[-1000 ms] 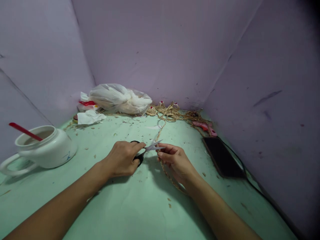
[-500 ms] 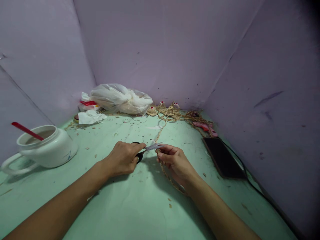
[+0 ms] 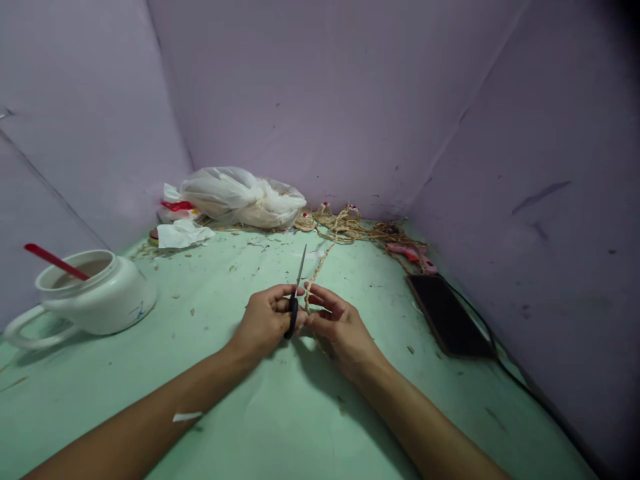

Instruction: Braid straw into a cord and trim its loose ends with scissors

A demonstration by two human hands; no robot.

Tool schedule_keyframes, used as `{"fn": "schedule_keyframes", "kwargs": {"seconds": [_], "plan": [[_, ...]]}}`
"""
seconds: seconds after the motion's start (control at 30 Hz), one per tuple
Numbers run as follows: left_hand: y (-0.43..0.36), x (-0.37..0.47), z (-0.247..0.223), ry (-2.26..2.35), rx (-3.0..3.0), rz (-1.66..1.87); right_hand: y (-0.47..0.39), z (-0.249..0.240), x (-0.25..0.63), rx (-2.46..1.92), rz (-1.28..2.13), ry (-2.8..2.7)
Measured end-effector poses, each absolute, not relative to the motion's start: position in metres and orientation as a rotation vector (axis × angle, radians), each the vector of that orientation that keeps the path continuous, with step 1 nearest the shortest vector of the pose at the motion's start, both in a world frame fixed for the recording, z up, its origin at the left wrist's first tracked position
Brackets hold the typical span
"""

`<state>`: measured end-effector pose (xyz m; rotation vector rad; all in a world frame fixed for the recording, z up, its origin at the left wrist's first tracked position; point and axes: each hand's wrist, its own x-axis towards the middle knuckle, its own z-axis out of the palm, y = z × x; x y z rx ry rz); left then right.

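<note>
From my end, I have my left hand (image 3: pixel 265 322) closed around black-handled metal scissors (image 3: pixel 293 317), their tips pointing away; my right hand (image 3: pixel 343 328) pinches a thin braided tan cord (image 3: pixel 315 272) just beside them, above the pale green desk (image 3: pixel 225 427). The cord runs back to a tangled straw-coloured heap (image 3: pixel 345 228). A rounded white mug (image 3: pixel 113 303) stands left and a flat black phone (image 3: pixel 450 317) lies right, both well apart from my hands

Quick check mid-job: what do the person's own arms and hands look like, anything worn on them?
The left hand and right hand are bare, with no visible gloves or rings. No sleeve or watch shows. A narrow white strip shows at the left forearm; whether it is stuck on is unclear.
</note>
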<state>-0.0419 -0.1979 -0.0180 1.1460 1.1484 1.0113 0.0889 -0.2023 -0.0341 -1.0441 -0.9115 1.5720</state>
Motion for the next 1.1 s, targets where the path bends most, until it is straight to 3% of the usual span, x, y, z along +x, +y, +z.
{"fn": "schedule_keyframes", "kwargs": {"seconds": [0.27, 0.57, 0.87, 1.1], "plan": [[-0.197, -0.032, -0.022, 1.083, 0.919, 1.140, -0.206, -0.031, 0.083, -0.931, 1.624, -0.822], [-0.202, -0.027, -0.029, 1.085, 0.983, 0.922, -0.186, -0.026, 0.109, -1.070, 1.464, -0.640], [-0.203, -0.019, -0.029, 1.210, 1.122, 0.840, -0.190, -0.018, 0.111, -1.046, 1.631, -0.528], [-0.200, -0.022, -0.026, 1.267, 1.071, 0.826, -0.189, -0.025, 0.108, -0.954, 1.504, -0.748]]}}
